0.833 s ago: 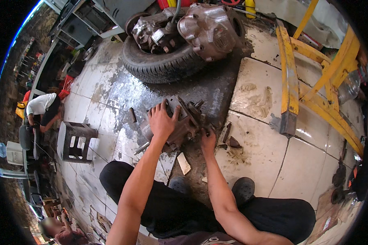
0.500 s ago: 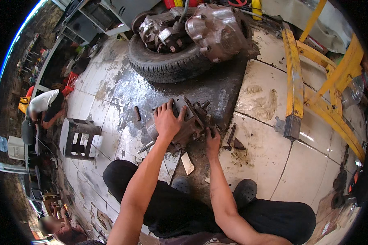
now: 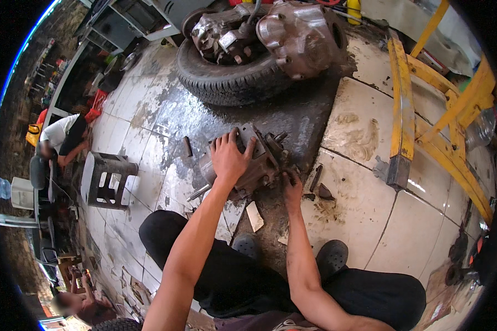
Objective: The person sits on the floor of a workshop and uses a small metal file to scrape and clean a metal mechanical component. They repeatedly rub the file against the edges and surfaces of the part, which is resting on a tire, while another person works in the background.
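A greasy metal gearbox housing (image 3: 255, 177) with a shaft sticking out lies on the dark, stained floor between my legs. My left hand (image 3: 231, 157) grips its top, fingers spread over the body beside an upright flange. My right hand (image 3: 291, 187) is at the housing's lower right, fingertips curled against it; what they hold is hidden. A short dark bar (image 3: 186, 146) lies left of the housing, and dark metal pieces (image 3: 317, 179) lie right of my right hand. A pale broken tile piece (image 3: 254, 216) lies below the housing.
Ahead, a tyre (image 3: 223, 88) carries two large castings (image 3: 297, 38). A yellow steel frame (image 3: 401, 121) stands right, a plastic stool (image 3: 107, 182) left. One person (image 3: 63, 138) bends over at the left; another (image 3: 85, 303) sits at lower left. Cabinets (image 3: 138, 16) stand behind.
The view has shifted slightly, moving the scene a little rightward in the picture. Both my hands stay on the housing, with little visible movement against it.
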Motion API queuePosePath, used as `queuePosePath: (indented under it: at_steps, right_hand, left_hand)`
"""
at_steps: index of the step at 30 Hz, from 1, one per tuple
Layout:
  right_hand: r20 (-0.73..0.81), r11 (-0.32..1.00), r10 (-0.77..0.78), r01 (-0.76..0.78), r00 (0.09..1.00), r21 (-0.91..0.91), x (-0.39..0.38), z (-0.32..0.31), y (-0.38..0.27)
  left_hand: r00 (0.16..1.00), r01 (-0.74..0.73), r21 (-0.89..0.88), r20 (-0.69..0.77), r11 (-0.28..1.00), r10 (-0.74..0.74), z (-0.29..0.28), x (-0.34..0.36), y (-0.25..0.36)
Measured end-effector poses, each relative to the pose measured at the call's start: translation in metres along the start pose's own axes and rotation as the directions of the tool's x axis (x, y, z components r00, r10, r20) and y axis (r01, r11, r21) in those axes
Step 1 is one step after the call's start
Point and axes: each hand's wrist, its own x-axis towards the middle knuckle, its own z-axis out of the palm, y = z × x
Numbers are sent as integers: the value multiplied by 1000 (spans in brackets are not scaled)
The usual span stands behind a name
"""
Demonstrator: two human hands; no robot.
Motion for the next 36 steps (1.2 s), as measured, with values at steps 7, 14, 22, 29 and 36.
queuePosePath:
  at_steps: [7, 14, 22, 29, 36]
  right_hand:
    - [-62, 999, -10, 7, 998, -39, 2, 0, -5]
    - [-50, 983, -89, 79, 995, -168, 5, 3, -16]
    - [-73, 992, 41, -49, 996, -112, 10, -4, -6]
    - [-53, 973, -114, 100, 992, -210, 7, 6, -25]
    - [-51, 945, -168, 146, 984, -292, 14, 0, -12]
  left_hand:
    - [1000, -8, 7, -5, 1000, 8, 2, 4, 6]
    - [999, -23, 21, -24, 1000, 24, 3, 3, -2]
    - [1000, -10, 3, 9, 1000, 10, 3, 4, 7]
    - [1000, 5, 53, 0, 999, -5, 4, 2, -3]
    - [1000, 7, 18, 11, 1000, -8, 6, 5, 3]
